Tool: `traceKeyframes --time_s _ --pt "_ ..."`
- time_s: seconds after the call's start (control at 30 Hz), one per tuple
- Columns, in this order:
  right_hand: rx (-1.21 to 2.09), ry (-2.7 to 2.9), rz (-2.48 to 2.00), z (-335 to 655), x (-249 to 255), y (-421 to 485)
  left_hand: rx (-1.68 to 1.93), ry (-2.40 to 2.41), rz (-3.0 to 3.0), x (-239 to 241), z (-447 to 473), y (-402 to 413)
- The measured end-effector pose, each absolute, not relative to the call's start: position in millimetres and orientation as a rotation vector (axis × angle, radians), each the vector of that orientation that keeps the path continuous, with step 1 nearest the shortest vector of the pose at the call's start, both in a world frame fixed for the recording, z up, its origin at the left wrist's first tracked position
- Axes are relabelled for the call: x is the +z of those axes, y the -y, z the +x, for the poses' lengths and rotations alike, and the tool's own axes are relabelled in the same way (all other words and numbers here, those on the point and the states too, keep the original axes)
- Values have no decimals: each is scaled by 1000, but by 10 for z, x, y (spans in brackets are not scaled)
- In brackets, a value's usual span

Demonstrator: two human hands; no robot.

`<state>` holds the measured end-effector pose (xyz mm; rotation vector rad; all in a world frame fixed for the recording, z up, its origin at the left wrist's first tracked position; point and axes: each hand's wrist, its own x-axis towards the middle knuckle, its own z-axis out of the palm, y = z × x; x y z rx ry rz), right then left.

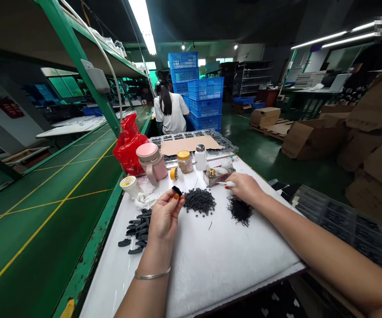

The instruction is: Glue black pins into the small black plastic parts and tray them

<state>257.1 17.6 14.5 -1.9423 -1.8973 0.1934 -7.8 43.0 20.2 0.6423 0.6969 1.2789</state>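
Head view, forward and down, above worktable (231, 256)

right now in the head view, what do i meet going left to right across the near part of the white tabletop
Curved black pieces, left hand, heap of small round black parts, heap of thin black pins, right forearm.

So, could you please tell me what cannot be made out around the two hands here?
Head view, black part: gripped portion covered by the left hand.
Head view, white pen-like tool: gripped portion covered by the right hand.
Head view, pile of black pins: too small and tangled to count.
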Motion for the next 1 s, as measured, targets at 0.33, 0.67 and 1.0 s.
traceKeyframes --time_s 0.33,0.67,1.0 --pt "115 1903 -1968 2706 224 -215 1089 -488 577 242 -121 -348" --pt "149 1930 -1161 1720 814 288 1049 -434 616 238 -111 -298" --pt "-20 1997 -1207 1662 830 402 1051 -441 655 235 -90 -283"
